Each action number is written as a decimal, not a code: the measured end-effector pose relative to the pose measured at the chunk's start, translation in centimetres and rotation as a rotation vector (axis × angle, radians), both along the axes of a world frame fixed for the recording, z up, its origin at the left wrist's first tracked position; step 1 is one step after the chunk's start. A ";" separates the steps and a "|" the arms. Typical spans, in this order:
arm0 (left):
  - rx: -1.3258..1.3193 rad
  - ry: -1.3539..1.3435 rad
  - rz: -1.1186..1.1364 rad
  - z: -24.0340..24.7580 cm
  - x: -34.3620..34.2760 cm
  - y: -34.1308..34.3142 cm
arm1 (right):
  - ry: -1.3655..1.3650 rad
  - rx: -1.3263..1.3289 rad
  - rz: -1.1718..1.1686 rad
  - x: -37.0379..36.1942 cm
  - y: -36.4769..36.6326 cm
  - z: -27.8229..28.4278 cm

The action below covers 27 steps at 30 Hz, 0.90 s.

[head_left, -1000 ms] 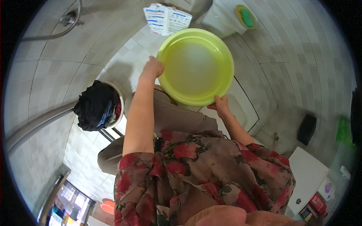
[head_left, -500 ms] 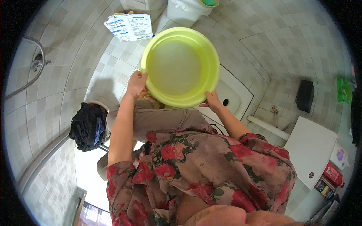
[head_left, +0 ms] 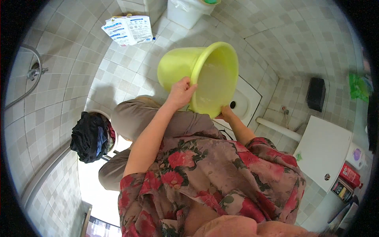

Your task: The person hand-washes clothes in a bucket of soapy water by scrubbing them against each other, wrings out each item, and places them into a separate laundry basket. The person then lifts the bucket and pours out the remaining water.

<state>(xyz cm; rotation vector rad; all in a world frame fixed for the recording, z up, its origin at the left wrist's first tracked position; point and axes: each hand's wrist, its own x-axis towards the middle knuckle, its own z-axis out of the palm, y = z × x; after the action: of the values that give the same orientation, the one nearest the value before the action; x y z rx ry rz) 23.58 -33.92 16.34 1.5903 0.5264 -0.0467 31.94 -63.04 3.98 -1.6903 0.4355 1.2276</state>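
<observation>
A deep yellow-green plastic basin (head_left: 177, 65) is tipped steeply onto its side in front of me, its mouth turned to the right. Cloudy, greyish liquid (head_left: 211, 89) shows inside it. My left hand (head_left: 182, 94) is closed on the rim at the near left. At the bottom of the rim, my right hand (head_left: 226, 114) grips too, its fingers partly hidden. Just right of the basin, a white squat toilet (head_left: 245, 106) with a dark drain hole is set in the floor, partly covered by the basin.
Dark clothes (head_left: 90, 136) fill a round bucket at my left. A white printed bag (head_left: 129, 31) stands at the far left, and a lined white bin (head_left: 185, 14) at the far side. A white pipe (head_left: 280, 129) and a white lid-like panel (head_left: 321, 152) are at the right.
The basin has gone from nearly upright to tipped rightward. My left hand has moved right and slightly down with the rim; my right hand has shifted slightly lower.
</observation>
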 end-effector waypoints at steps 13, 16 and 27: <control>-0.236 -0.019 -0.120 0.9 0.1 -2.5 | -0.099 -0.056 0.029 2.3 -2.2 -1.7; -0.136 0.016 -0.159 1.4 -0.4 -2.0 | -0.110 -0.089 0.200 2.6 -2.4 -2.3; -0.190 0.011 -0.139 -0.9 -1.6 -3.3 | -0.146 -0.066 0.158 3.1 -1.9 -1.2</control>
<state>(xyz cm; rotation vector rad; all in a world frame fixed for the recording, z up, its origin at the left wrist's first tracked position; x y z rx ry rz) 21.97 -37.19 15.43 1.4386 0.4069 -0.2042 35.00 -64.99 2.80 -1.8861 0.2605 1.2030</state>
